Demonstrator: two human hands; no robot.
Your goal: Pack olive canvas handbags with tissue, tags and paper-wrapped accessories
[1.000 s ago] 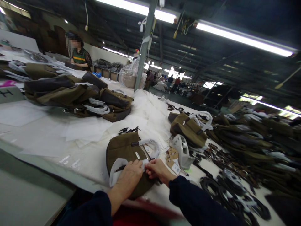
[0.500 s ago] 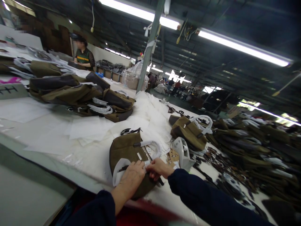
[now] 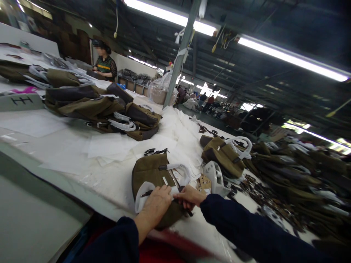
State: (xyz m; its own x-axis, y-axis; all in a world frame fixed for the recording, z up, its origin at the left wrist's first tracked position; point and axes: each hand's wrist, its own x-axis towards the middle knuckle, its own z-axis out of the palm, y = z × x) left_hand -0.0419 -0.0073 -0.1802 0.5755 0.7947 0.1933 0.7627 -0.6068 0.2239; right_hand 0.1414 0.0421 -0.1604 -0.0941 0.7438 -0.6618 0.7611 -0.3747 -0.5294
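Observation:
An olive-green handbag point(image 3: 149, 168) with dark trim lies on the table edge in front of me. Its wrapped handle point(image 3: 185, 172) loops up on the far side, while the near handle point(image 3: 140, 193), also in white wrapping, curves by my left wrist. My left hand point(image 3: 158, 202) is closed on the bag near its zipped opening, fingers bent over a small whitish piece. Right beside it, my right hand point(image 3: 190, 197) is closed in a pinch at the opening. What lies between its fingertips is too small to make out. Dark strap ends show below that hand.
Another olive handbag point(image 3: 223, 155) stands beyond, next to a white plastic holder point(image 3: 214, 177). White sheets point(image 3: 179, 128) spread across the table. Piles of bags lie at left point(image 3: 95, 107) and right point(image 3: 290, 175). A metal post point(image 3: 182, 54) rises behind; a person point(image 3: 105, 65) works at far left.
The view has shifted, so the scene sits slightly farther right. My right hand has turned a little at the bag's opening; my left hand keeps its place on the bag.

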